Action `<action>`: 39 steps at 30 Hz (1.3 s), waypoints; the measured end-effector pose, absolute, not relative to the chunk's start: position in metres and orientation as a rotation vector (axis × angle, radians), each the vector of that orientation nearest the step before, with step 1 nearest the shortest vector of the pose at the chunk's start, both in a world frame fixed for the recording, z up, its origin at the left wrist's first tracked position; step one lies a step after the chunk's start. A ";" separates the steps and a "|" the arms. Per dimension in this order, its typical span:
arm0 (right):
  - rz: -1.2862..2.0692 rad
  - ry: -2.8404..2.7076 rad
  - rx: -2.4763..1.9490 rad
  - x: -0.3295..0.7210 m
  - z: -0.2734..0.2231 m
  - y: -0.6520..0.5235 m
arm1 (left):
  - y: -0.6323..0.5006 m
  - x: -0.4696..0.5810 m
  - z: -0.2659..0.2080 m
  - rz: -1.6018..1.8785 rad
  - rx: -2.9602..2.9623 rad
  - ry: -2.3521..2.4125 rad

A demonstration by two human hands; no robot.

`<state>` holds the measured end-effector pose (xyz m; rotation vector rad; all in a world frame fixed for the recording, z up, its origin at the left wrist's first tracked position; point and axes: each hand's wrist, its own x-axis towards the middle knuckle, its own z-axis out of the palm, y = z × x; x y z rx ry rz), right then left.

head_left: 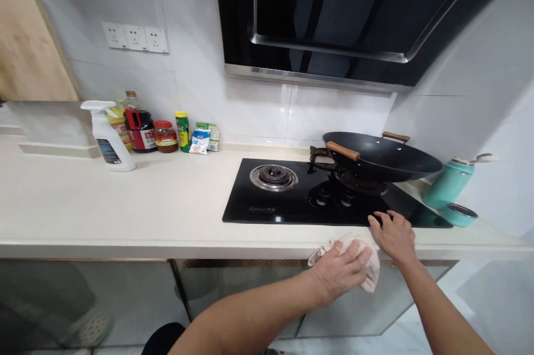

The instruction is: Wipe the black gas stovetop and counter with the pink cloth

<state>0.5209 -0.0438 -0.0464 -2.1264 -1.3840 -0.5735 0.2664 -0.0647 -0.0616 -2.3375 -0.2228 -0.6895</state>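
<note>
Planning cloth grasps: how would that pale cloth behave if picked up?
Likely floppy: the pale cloth bunches in folds under the left hand. Probably light, being small fabric. Unlikely to roll, given its crumpled, irregular outline.

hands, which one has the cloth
The left hand, over the pale cloth at the countertop's front edge; the right hand, without cloth, is at the near edge of the gas cooktop.

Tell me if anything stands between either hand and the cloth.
Nothing visible does. The left hand lies on the cloth at the front edge of the counter, and the right hand is close beside it, with no object showing between.
</note>
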 end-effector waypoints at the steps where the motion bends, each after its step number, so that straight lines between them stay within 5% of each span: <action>1: -0.539 -1.372 -2.155 0.521 -0.046 -0.044 | -0.063 0.257 -0.061 -0.696 -2.339 -0.207; 23: -0.375 -1.313 -2.252 0.519 -0.048 -0.040 | -0.069 -0.192 -0.030 -0.665 -2.272 -0.795; 30: -0.395 -1.353 -2.126 0.500 -0.041 -0.031 | -0.065 -0.180 -0.047 -0.741 -2.008 -0.987; 39: -0.500 -1.778 -1.474 0.341 -0.004 -0.007 | -0.073 -0.007 -0.047 -0.921 -2.121 -0.876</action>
